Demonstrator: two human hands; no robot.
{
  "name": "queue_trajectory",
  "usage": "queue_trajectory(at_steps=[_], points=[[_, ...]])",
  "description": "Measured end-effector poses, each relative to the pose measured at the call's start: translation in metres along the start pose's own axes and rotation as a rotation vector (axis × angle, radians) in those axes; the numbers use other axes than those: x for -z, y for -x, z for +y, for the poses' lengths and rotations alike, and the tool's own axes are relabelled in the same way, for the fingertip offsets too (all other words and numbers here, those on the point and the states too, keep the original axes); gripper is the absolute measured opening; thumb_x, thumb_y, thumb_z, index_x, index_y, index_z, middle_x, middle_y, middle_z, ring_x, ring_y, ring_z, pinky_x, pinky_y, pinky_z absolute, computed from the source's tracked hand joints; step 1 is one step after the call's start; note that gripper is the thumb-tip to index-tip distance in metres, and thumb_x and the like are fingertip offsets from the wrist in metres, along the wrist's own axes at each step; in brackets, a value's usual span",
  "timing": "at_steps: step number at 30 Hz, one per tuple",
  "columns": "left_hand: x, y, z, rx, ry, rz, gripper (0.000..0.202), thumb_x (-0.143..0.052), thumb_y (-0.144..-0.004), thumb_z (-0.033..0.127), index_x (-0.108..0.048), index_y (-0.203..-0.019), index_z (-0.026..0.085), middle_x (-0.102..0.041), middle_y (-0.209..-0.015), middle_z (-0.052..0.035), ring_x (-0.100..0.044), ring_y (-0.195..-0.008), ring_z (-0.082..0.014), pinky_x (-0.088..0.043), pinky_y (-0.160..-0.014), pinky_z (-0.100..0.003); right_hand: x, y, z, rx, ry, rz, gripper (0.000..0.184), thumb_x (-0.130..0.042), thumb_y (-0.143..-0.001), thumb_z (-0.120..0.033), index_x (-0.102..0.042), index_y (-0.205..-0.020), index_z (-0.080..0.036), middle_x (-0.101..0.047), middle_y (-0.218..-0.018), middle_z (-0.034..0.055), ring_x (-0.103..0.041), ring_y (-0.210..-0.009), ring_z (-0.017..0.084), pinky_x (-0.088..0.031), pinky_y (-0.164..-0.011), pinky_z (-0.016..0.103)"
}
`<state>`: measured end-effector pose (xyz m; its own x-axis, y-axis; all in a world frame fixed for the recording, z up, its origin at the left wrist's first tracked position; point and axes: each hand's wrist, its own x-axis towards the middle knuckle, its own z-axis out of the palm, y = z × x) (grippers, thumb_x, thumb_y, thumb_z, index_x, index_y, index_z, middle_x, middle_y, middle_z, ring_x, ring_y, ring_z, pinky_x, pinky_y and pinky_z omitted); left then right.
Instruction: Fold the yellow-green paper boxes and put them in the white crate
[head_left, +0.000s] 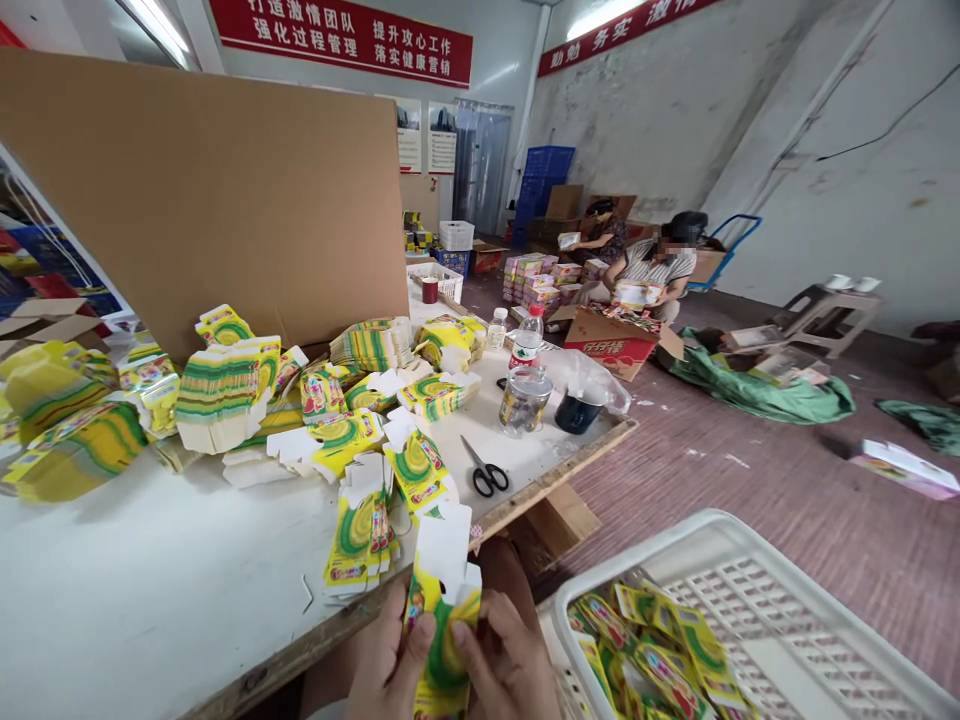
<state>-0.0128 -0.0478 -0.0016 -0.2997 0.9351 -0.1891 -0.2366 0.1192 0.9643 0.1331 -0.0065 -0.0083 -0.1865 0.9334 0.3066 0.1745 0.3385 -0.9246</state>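
Observation:
Both my hands grip one yellow and green printed carton (442, 640), with its white end flaps standing up. My left hand (397, 650) pinches its left side with the thumb on the front. My right hand (499, 650) presses its thumb on the right face, fingers behind the edge. Just beyond, a small fan of flat cartons (360, 535) lies near the table edge. Several bundled stacks of flat cartons (225, 395) spread across the white table (150, 590). At my right, a white plastic basket (757, 530) holds several yellow cartons (660, 650).
Black-handled scissors (489, 478), a clear jar (525, 400), a dark mug (577, 408) and a red-capped bottle (528, 338) stand or lie near the table's right edge. A large cardboard sheet (225, 200) rises behind the stacks. Two people (652, 265) sit beyond, by a red carton box (611, 343).

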Motion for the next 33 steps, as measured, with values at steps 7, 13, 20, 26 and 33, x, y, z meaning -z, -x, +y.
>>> queue_trajectory(at_steps=[7, 13, 20, 26, 33], points=[[-0.003, -0.002, 0.010, -0.038, 0.086, -0.155, 0.070, -0.073, -0.083, 0.048, -0.044, -0.142, 0.026, -0.074, -0.124, -0.0172, -0.070, -0.112, -0.0323, -0.053, -0.096, -0.042, 0.015, -0.010, -0.012, -0.056, -0.190, 0.013, 0.035, -0.061, -0.096, -0.047, -0.060, -0.122, -0.023, -0.073, -0.101, 0.0079, -0.071, -0.079, 0.019, -0.059, -0.070, 0.025], [0.015, -0.003, 0.021, 0.131, 0.180, -0.451, 0.072, -0.082, -0.075, 0.047, -0.050, -0.137, 0.029, -0.077, -0.101, -0.0103, -0.073, -0.085, -0.0271, -0.052, -0.071, -0.034, 0.040, -0.016, -0.026, -0.099, -0.196, -0.296, 0.033, -0.053, -0.099, -0.050, -0.061, -0.121, -0.026, -0.072, -0.093, 0.0051, -0.071, -0.079, 0.020, -0.058, -0.066, 0.025], [0.007, 0.000, 0.008, 0.133, 0.189, -0.463, 0.070, -0.084, -0.072, 0.049, -0.051, -0.130, 0.031, -0.076, -0.091, -0.0051, -0.071, -0.069, -0.0200, -0.049, -0.065, -0.028, 0.036, -0.017, -0.023, -0.051, -0.103, -0.192, 0.025, -0.052, -0.101, -0.041, -0.068, -0.097, -0.022, -0.069, -0.083, 0.0051, -0.068, -0.075, 0.019, -0.056, -0.067, 0.025], [0.006, -0.004, 0.021, 0.041, 0.096, -0.437, 0.053, -0.076, -0.082, 0.045, -0.063, -0.131, 0.028, -0.076, -0.121, -0.0129, -0.074, -0.101, -0.0306, -0.057, -0.085, -0.040, 0.040, -0.025, -0.022, 0.060, -0.050, -0.163, 0.030, -0.051, -0.101, -0.042, -0.074, -0.116, -0.030, -0.072, -0.115, 0.0101, -0.068, -0.107, 0.026, -0.055, -0.092, 0.037], [0.012, -0.006, 0.023, -0.022, -0.189, -0.351, 0.050, -0.067, -0.090, 0.041, -0.061, -0.138, 0.027, -0.064, -0.142, -0.0134, -0.066, -0.120, -0.0327, -0.055, -0.100, -0.045, 0.037, -0.024, -0.026, -0.228, -0.064, -0.315, 0.039, -0.063, -0.092, -0.036, -0.061, -0.130, -0.025, -0.075, -0.099, 0.0059, -0.072, -0.085, 0.023, -0.058, -0.074, 0.030]])
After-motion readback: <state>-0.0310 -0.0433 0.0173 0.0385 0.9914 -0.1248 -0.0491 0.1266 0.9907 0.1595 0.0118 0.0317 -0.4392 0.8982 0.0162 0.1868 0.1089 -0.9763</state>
